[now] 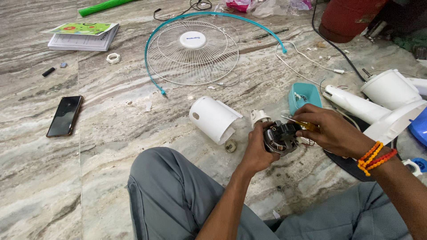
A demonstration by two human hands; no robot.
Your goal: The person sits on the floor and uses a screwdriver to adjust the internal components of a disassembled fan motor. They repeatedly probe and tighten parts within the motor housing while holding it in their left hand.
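Two hands meet on one part. Left hand (257,153) clamps the dark round metal fan motor (279,137) from its left side, over the marble floor (111,133). Right hand (331,131) pinches a yellow-handled screwdriver (302,123), shaft pointing left onto the motor's top; white cylindrical plastic cover (213,119) lies left.

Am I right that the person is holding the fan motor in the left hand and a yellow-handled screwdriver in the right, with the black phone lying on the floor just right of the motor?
Not quite. The head view shows the black phone on the floor far to the left of the fan motor, beyond the white cover. The rest holds: the left hand holds the motor and the right hand holds the yellow-handled screwdriver.
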